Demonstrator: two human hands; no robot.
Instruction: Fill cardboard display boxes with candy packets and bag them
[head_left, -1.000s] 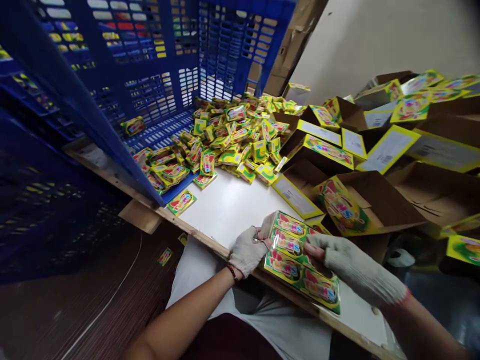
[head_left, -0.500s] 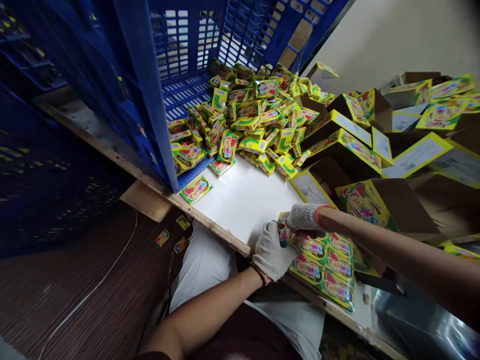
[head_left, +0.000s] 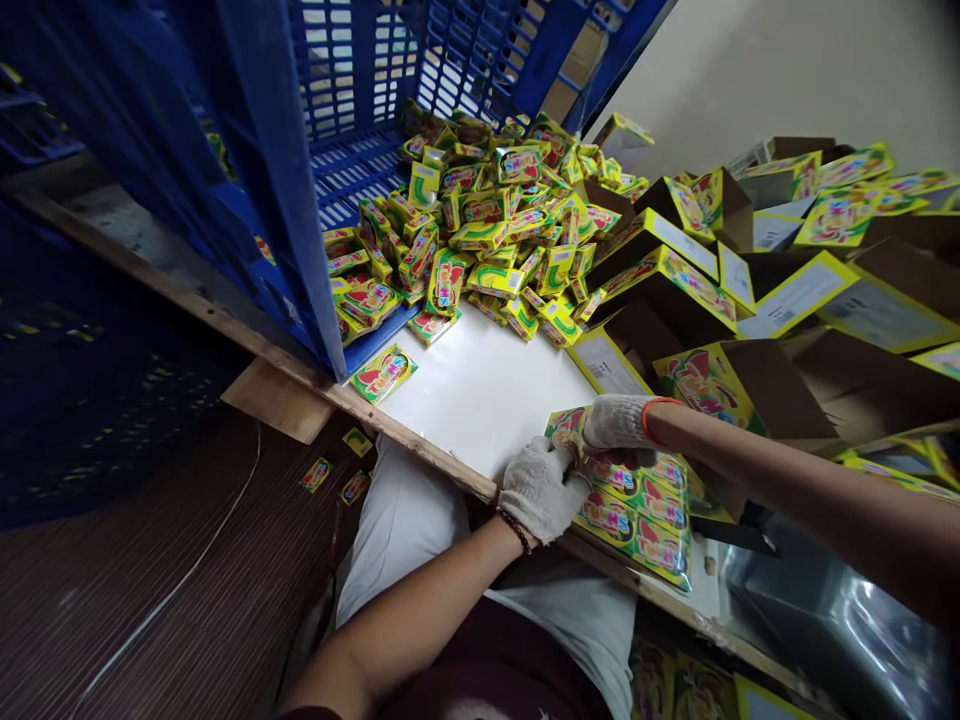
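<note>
Both my hands wear white knit gloves. My left hand (head_left: 538,487) is closed on the near-left corner of a clear-wrapped bundle of yellow-green packets (head_left: 643,503) lying at the front edge of the white tabletop (head_left: 480,395). My right hand (head_left: 615,422) reaches across from the right and presses closed on the bundle's far end, right beside the left hand. The bundle shows several packets in rows under shiny film.
A heap of loose yellow packets (head_left: 487,240) spills out of a tipped blue plastic crate (head_left: 300,180) at the back left. Open cardboard cartons (head_left: 750,390) with yellow printed flaps crowd the right. One packet (head_left: 382,373) lies alone by the crate. A few packets (head_left: 330,472) lie on the floor.
My right arm has swung over the bundle so its hand now grips the far end beside my left hand. The view has shifted left and closer.
</note>
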